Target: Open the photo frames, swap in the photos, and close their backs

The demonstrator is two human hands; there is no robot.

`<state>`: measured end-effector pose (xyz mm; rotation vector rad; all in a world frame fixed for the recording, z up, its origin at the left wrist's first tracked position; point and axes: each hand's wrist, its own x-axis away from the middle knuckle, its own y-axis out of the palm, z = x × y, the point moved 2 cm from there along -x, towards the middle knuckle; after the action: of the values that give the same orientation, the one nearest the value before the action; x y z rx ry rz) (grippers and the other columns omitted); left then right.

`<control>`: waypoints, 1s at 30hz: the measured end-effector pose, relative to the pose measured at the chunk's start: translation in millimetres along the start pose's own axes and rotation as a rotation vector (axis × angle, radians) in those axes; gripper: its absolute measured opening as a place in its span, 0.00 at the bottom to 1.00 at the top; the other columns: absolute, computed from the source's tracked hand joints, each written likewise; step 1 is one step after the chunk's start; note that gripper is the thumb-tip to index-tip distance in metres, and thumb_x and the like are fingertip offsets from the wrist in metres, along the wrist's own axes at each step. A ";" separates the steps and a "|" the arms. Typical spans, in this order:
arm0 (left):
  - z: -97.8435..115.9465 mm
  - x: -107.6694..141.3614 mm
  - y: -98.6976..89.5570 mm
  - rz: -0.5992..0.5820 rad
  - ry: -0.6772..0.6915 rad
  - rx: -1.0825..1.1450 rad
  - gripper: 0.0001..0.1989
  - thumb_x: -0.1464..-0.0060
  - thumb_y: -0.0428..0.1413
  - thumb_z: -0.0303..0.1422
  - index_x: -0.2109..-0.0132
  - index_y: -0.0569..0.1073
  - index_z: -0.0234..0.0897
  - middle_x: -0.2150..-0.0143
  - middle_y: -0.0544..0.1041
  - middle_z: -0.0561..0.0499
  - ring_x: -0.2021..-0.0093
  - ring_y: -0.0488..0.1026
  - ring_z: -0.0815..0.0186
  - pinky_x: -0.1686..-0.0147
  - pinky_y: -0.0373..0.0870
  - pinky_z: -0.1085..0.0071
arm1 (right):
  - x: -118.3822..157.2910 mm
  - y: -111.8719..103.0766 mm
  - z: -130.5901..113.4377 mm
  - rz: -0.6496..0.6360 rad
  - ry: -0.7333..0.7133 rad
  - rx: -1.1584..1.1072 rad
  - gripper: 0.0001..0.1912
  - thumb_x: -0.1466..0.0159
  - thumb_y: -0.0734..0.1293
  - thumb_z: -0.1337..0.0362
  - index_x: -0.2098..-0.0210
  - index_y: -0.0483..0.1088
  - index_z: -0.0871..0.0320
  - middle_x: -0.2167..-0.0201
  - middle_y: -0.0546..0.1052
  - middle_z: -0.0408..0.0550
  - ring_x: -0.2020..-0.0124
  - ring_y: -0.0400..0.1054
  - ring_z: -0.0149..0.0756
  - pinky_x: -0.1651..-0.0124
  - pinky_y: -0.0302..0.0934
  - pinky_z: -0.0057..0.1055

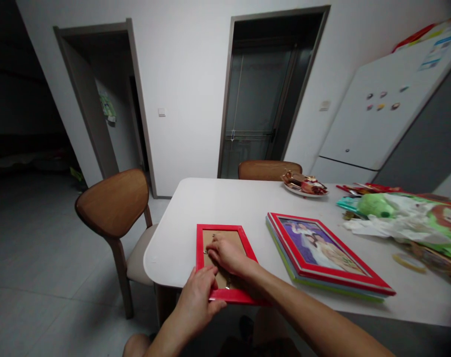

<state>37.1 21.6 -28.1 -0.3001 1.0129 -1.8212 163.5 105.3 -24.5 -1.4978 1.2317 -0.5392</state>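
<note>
A red picture frame [233, 296] lies face down near the table's front edge, its brown backing board [210, 236] facing up. My left hand [200, 293] grips the frame's lower left corner, fingers on the left rim and thumb by the bottom rim. Over the backing, my right hand [229, 254] is closed, its fingertips at a small metal clip [206, 252] on the left side. Another metal fitting [228, 283] shows near the bottom rim. My right hand and forearm hide part of the board and the right rim.
Right of my hands lies a stack of frames, topped by a red frame with a couple's photo [322, 246]. Beyond are a plate of wrapped items [305, 187], green and white plastic packaging [392, 210] and a tape roll [409, 263]. Wooden chairs [116, 203] stand at the white table [166, 248].
</note>
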 end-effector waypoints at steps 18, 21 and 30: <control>12.9 8.4 1.6 -0.081 -0.051 -0.179 0.23 0.62 0.58 0.30 0.55 0.65 0.35 0.46 0.64 0.42 0.45 0.58 0.55 0.45 0.45 0.52 | -26.1 -11.7 44.1 0.223 0.420 -0.260 0.14 0.46 0.59 0.57 0.77 0.70 0.61 0.80 0.72 0.48 0.79 0.60 0.30 0.76 0.50 0.25; 16.8 5.6 12.7 -0.101 -0.017 -0.250 0.21 0.63 0.57 0.27 0.57 0.66 0.34 0.44 0.61 0.40 0.43 0.54 0.53 0.44 0.43 0.50 | -6.7 -25.5 48.0 0.264 0.368 -0.319 0.15 0.45 0.56 0.59 0.76 0.69 0.60 0.78 0.73 0.47 0.76 0.63 0.31 0.73 0.54 0.25; 35.6 -4.1 -18.7 0.174 -0.019 0.063 0.12 0.59 0.52 0.23 0.64 0.65 0.37 0.48 0.65 0.42 0.47 0.60 0.57 0.48 0.54 0.55 | 75.8 -28.7 32.0 0.384 0.558 -1.202 0.21 0.44 0.55 0.53 0.57 0.64 0.60 0.64 0.73 0.53 0.66 0.67 0.37 0.68 0.60 0.29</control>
<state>48.5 10.1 9.0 -0.1846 0.9375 -1.6863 229.5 48.7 -29.3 -2.0220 2.4756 0.1451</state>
